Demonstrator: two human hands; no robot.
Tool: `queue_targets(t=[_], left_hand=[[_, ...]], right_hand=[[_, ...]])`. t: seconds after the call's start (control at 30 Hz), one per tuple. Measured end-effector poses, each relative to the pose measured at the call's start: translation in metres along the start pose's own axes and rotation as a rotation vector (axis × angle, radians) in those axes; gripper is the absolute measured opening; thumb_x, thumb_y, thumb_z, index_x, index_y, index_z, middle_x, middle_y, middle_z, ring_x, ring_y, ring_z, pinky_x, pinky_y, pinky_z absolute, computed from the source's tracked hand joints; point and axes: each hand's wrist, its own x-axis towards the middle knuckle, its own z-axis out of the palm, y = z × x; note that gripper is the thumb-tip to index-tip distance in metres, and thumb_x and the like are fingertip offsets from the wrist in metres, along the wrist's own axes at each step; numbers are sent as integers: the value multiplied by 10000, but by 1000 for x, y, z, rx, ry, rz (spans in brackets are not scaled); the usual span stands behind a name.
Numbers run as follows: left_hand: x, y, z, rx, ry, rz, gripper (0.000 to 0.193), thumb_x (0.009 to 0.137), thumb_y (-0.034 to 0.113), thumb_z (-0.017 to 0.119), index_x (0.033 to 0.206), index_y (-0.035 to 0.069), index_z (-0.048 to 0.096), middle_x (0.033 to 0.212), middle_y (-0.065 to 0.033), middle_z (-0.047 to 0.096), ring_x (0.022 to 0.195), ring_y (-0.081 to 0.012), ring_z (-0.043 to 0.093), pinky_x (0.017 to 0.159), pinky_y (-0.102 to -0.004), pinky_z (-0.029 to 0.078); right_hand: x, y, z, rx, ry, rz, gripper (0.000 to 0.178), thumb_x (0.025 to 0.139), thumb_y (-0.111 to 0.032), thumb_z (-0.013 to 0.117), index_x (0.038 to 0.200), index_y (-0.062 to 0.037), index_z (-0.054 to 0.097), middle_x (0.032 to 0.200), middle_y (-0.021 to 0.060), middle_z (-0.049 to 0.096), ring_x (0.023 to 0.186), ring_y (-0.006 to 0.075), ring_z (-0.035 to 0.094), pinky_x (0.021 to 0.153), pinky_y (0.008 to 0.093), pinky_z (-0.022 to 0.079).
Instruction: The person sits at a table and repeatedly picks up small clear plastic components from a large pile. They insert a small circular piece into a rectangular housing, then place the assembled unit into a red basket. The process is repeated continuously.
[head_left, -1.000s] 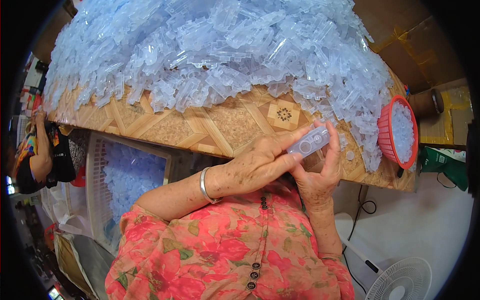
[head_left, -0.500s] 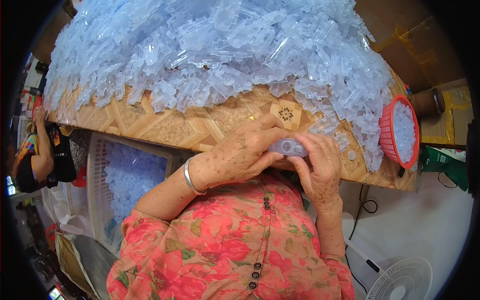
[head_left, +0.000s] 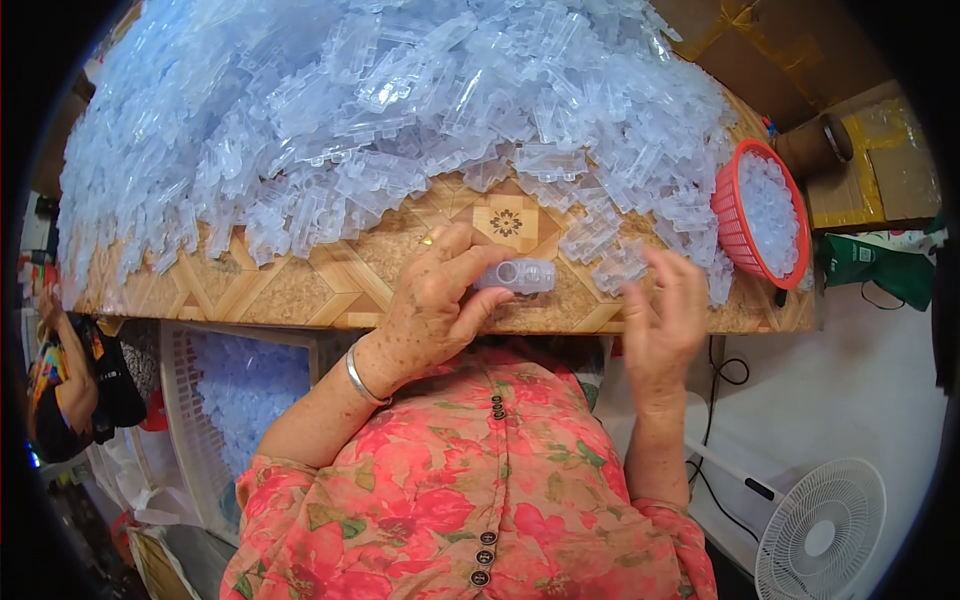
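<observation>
Left hand pinches translucent plastic casing by one end, seemingly leaving the other exposed; right hand, spread, beside clear plastic piece, contact unclear.

Head-worn fisheye view (edges bent toward rim), looking down from close above hands and tabletop.

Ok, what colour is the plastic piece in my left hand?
The plastic piece is translucent, pale bluish; the head view shows it.
</observation>
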Motion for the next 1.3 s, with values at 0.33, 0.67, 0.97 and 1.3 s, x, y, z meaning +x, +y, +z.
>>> queue_targets(t=[0.33, 0.67, 0.97, 1.3], left_hand=[[0, 0, 3, -15, 62, 43, 483, 742, 142, 823, 1179, 26, 651, 1065, -147, 651, 952, -323, 646, 810, -387, 517], [-4, -1, 4, -53, 77, 11, 429, 774, 143, 794, 1165, 27, 662, 1081, -147, 652, 941, -325, 644, 792, -397, 524], [-6, -4, 7, -49, 116, 37, 328, 768, 81, 764, 1074, 12, 670, 1068, -140, 631, 963, -342, 616, 829, -426, 504], [-5, -4, 4, -60, 100, 53, 338, 762, 35, 718, 1096, 14, 668, 1062, -142, 656, 919, -344, 638, 795, -420, 518]], right_hand=[[-12, 28, -11, -73, -69, 221, 234, 850, -61, 717, 1074, -7, 678, 1039, 136, 646, 923, 321, 621, 811, 415, 499], [19, -55, 27, 296, -135, -218, 322, 759, -57, 788, 1068, -62, 699, 1026, 91, 657, 909, 285, 616, 800, 392, 472], [35, -60, 35, 265, -245, -261, 269, 763, -69, 781, 1016, -45, 690, 1016, 100, 652, 923, 294, 612, 803, 409, 464], [61, -67, 28, 250, -456, -371, 209, 761, -22, 756, 939, -2, 649, 954, 127, 598, 882, 326, 582, 763, 422, 483]])
